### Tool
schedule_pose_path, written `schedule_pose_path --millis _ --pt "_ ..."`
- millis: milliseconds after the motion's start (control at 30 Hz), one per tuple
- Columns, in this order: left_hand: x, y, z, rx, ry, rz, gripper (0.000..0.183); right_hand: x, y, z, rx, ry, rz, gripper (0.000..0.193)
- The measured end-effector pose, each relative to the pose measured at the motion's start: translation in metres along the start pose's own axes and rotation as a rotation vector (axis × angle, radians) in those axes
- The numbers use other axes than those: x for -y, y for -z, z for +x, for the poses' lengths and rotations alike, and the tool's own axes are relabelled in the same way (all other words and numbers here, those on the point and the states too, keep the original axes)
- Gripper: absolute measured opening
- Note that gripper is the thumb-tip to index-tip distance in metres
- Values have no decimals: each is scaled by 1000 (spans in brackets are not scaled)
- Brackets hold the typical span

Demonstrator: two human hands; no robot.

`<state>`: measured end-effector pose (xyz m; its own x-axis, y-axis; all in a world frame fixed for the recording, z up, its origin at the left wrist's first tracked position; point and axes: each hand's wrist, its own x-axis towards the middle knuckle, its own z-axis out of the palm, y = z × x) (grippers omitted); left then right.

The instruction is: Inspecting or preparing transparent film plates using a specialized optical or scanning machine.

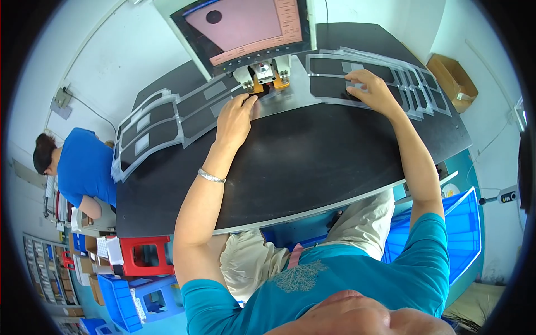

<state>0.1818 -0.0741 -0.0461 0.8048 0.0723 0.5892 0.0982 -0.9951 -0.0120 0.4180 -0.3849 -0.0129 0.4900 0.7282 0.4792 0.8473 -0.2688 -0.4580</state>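
Note:
My left hand [233, 121] is at the front left of a small press-like machine [264, 72] under a monitor. Its fingers are bent and close together at the metal plate [290, 99], beside the right end of the left sheets; what they hold is hidden. My right hand [373, 94] hovers over or rests on the near-left end of a fanned stack of black sheets with clear borders [385, 84], thumb and forefinger apart. Another fanned stack of such sheets [162, 125], with pale rectangles, lies to the left.
Above the machine stands a monitor [245, 28]. A cardboard box [453, 81] sits beyond the black table's [312, 151] right end. Below the table are a blue crate [441, 234] at right and a red stool [146, 255] at left. A person in blue [85, 164] bends at far left.

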Motion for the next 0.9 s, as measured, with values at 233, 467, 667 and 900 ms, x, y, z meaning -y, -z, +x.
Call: schedule_pose_path --millis 233,467,667,900 --pt "-20 20 -9 6 -22 -102 43 47 -9 2 314 -371 540 41" --pt "-111 60 -36 -33 -409 -392 35 60 -23 1 369 -556 819 51" --pt "-60 90 -18 -19 -383 -176 51 14 0 4 55 -422 348 47" --pt "87 99 -76 428 410 468 73 -4 3 4 -16 -476 254 46"
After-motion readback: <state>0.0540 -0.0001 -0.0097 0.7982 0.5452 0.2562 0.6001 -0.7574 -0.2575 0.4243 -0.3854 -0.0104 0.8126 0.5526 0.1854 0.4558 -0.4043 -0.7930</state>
